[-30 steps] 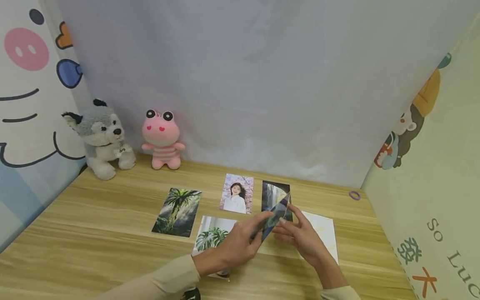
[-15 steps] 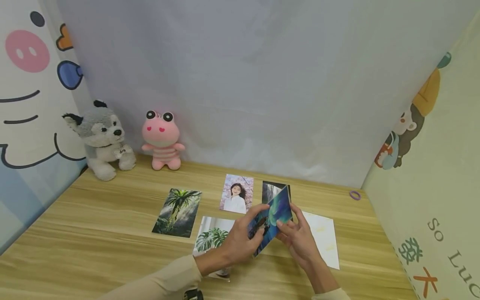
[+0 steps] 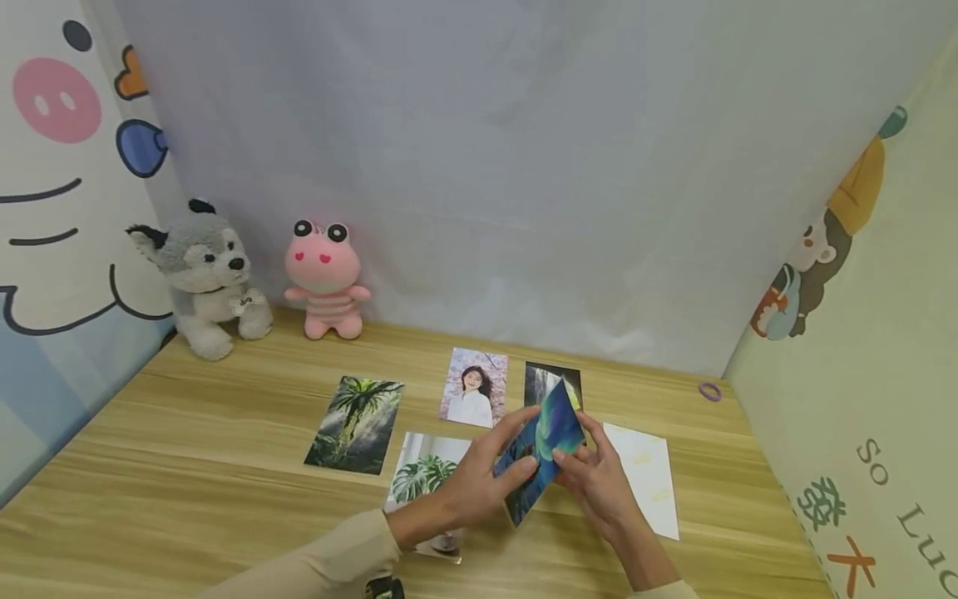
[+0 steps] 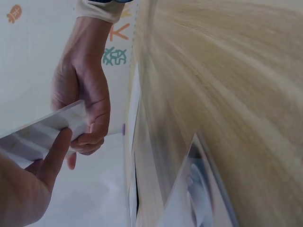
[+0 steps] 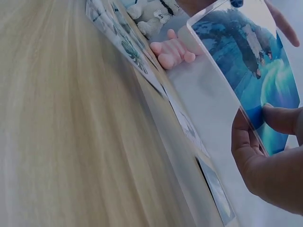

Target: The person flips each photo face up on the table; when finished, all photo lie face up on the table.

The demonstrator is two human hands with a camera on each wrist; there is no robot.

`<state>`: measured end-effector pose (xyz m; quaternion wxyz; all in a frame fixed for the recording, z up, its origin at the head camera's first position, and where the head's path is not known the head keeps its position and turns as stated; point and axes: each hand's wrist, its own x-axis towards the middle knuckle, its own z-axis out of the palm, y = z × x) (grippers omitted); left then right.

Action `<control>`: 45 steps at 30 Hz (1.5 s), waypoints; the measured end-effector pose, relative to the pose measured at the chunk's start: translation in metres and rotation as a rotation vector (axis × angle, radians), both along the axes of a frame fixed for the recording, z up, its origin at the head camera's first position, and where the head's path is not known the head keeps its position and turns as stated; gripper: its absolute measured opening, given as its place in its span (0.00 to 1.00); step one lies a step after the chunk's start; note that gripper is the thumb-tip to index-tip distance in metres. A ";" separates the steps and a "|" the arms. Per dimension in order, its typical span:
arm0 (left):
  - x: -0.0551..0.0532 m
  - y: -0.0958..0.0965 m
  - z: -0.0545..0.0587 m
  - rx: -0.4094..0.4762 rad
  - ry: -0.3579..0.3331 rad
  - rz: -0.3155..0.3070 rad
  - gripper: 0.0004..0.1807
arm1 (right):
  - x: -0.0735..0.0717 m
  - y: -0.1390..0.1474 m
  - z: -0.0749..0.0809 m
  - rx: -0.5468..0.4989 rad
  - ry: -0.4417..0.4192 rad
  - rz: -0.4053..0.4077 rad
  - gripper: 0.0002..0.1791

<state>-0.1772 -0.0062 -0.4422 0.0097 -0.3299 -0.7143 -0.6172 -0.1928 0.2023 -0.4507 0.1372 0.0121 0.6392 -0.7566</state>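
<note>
Both hands hold a glossy photo print (image 3: 552,437) with a blue-green picture, tilted above the table. My left hand (image 3: 479,487) pinches its left side, with the thumb across the picture face. At its right edge my right hand (image 3: 602,487) grips the print between thumb and fingers. The right wrist view shows the picture side of the print (image 5: 236,56), the right thumb pressing on it. Its pale back (image 4: 40,135) faces the left wrist camera. Whether it is one sheet or several, I cannot tell.
On the wooden table (image 3: 187,482) lie a jungle photo (image 3: 355,424), a portrait photo (image 3: 471,391), a potted-plant photo (image 3: 422,470), a dark photo (image 3: 540,381) and a whitish sheet (image 3: 653,482). Behind stand a plush husky (image 3: 205,274) and a pink plush toy (image 3: 325,283). A purple ring (image 3: 709,392) lies far right.
The print was nearly edge-on a second ago; its picture face has turned towards the head camera. My right hand has shifted slightly, and both hands still hold the print.
</note>
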 end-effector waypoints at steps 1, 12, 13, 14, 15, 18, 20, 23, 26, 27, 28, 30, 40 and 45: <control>-0.001 -0.001 0.001 0.006 -0.012 -0.024 0.32 | 0.000 0.001 0.000 0.012 0.006 0.007 0.43; -0.017 -0.012 0.012 -0.040 -0.182 -0.033 0.44 | -0.008 0.015 0.011 0.306 0.281 0.263 0.41; -0.019 -0.012 0.012 -0.043 -0.194 -0.031 0.45 | -0.009 0.015 0.013 0.334 0.310 0.290 0.41; -0.019 -0.012 0.013 -0.045 -0.207 -0.029 0.46 | -0.011 0.015 0.016 0.366 0.336 0.311 0.41; -0.020 -0.012 0.013 -0.047 -0.217 -0.024 0.46 | -0.012 0.015 0.018 0.394 0.359 0.330 0.41; -0.022 -0.013 0.015 -0.065 -0.220 -0.001 0.45 | -0.014 0.013 0.023 0.450 0.393 0.363 0.41; -0.023 -0.013 0.016 -0.079 -0.200 0.019 0.44 | -0.015 0.012 0.024 0.475 0.406 0.373 0.40; -0.026 -0.012 0.016 -0.096 -0.176 0.039 0.39 | -0.016 0.010 0.024 0.479 0.401 0.375 0.40; -0.028 -0.012 0.013 -0.099 -0.172 0.034 0.35 | -0.015 0.010 0.023 0.462 0.391 0.377 0.40; -0.028 -0.012 0.013 -0.098 -0.177 0.033 0.34 | -0.015 0.009 0.023 0.457 0.387 0.377 0.40; -0.028 -0.012 0.012 -0.094 -0.183 0.031 0.33 | -0.015 0.010 0.022 0.452 0.385 0.378 0.40; -0.029 -0.011 0.011 -0.091 -0.188 0.041 0.32 | -0.014 0.009 0.021 0.441 0.382 0.376 0.40; -0.034 -0.008 0.005 -0.092 -0.170 0.109 0.32 | -0.010 0.009 0.019 0.498 0.378 0.288 0.43; -0.038 -0.008 0.004 -0.073 -0.185 0.121 0.33 | -0.002 0.009 0.019 0.519 0.342 0.228 0.49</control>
